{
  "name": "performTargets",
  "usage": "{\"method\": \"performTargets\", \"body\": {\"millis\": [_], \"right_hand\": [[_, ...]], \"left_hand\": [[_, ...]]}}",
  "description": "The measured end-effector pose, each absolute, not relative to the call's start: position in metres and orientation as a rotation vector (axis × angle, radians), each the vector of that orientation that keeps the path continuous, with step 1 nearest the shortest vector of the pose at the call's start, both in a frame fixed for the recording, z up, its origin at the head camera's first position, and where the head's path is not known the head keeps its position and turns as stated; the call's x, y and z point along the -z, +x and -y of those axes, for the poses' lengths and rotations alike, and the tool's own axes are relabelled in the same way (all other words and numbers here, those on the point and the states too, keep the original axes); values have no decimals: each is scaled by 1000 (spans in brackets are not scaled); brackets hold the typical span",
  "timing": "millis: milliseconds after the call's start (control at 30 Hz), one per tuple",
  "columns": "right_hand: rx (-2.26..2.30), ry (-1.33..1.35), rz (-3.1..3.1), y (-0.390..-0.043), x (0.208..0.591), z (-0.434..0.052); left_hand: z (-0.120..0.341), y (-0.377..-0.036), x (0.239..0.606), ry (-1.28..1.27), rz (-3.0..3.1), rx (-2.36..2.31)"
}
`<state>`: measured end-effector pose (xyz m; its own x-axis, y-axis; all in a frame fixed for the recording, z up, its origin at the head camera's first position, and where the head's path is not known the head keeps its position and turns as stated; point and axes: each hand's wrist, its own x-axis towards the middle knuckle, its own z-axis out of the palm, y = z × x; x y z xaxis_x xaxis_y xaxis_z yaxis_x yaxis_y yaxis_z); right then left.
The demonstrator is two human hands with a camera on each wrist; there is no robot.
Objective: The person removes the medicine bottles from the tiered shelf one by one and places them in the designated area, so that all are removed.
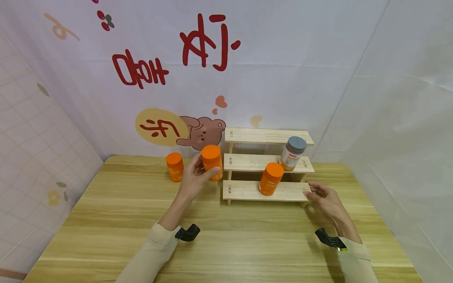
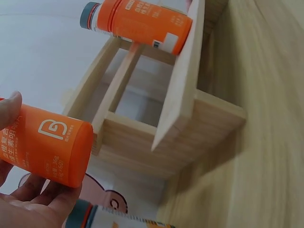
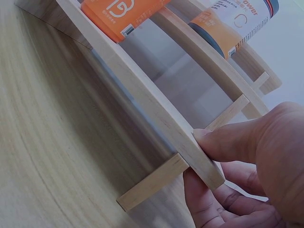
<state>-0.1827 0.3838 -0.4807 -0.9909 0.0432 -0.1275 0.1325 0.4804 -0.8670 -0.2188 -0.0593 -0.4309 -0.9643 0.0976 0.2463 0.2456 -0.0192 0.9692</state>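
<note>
wooden worktop (image 1: 219,236) lies bare on its near half. your left hand (image 1: 192,179) grips an orange bottle (image 1: 212,162) upright, cap up, just left of the stepped rack (image 1: 263,191). your right hand (image 1: 323,196) pinches the rack's lowest step at its right end. another orange bottle (image 1: 270,179) stands there.

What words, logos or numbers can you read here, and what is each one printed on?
"B" logo, white: on the held orange bottle.
"B" logo, partly cut off: on the orange bottle on the lowest shelf.
"...OWER": on the grey-capped bottle.
Red wall lettering: appears mirrored, unreadable.
Small label print: too blurred.
</note>
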Motion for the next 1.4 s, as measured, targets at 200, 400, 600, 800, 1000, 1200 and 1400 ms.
{"method": "performTargets", "body": {"millis": [200,400,600,800,1000,1200,1400], "right_hand": [[1556,159,-2622,-182,482,-385],[1552,157,-2626,-183,482,-385],[1552,158,-2632,-183,482,-384],[1555,168,-2630,-184,485,-385],[1543,167,-2633,-184,483,-386],[1532,168,-2628,-183,482,-385],[1524,171,-2637,-184,484,-387]], "left_hand": [[72,-215,441,-322,2167,2113],[81,-212,452,-316,2186,2099],[87,-211,463,-298,2214,2086],[93,-208,475,-213,2266,2089],[96,-207,485,-195,2283,2092],[99,-207,495,-122,2323,2104],[103,-207,502,-133,2316,2118]]}}
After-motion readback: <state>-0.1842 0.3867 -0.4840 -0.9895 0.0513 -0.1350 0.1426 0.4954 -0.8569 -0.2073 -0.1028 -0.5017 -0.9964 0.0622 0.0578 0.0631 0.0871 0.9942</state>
